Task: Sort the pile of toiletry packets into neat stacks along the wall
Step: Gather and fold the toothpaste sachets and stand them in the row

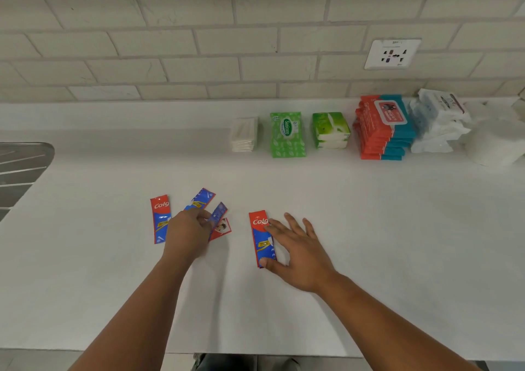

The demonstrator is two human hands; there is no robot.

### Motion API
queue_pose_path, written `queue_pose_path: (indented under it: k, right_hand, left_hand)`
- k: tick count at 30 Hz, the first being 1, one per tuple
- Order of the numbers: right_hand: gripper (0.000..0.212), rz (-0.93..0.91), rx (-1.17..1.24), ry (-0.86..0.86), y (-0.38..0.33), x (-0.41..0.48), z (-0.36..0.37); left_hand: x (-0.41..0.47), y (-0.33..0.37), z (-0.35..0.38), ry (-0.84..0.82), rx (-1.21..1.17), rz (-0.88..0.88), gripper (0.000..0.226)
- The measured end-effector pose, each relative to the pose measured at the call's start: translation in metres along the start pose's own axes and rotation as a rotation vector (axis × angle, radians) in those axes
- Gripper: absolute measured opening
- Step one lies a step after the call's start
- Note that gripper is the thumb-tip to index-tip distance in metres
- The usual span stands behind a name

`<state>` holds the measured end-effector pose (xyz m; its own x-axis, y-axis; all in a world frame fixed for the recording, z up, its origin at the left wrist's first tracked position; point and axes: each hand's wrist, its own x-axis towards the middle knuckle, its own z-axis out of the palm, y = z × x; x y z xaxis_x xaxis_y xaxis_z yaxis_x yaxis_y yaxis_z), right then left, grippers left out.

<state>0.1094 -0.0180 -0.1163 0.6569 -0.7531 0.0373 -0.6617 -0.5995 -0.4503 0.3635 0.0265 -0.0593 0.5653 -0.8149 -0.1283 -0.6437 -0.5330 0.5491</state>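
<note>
Several red-and-blue toothpaste sachets lie on the white counter point(369, 228) in front of me. My left hand point(187, 234) pinches one sachet point(218, 214) at its fingertips, above two others: one at the far left point(159, 217) and one tilted behind point(200, 198). A single sachet point(260, 237) lies to the right. My right hand point(298, 251) rests on it with fingers spread and the thumb at its lower end. Along the wall stand neat stacks: white packets point(244, 135), green wipes point(287, 135), green tissue packs point(331, 130), red-and-teal wipes point(383, 129), white packs point(437, 120).
A steel sink drainer point(20, 169) sits at the left edge. White paper rolls point(497, 143) stand at the far right by the wall. A power socket point(393, 54) is set in the tiled wall. The counter's front edge runs below my arms.
</note>
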Motion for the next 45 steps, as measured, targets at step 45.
queue_pose_path:
  k: [45]
  right_hand:
    - [0.07,0.22,0.361,0.023,-0.005,-0.011,-0.011]
  left_hand:
    - [-0.036,0.031,0.055,-0.324,-0.354,-0.091,0.022]
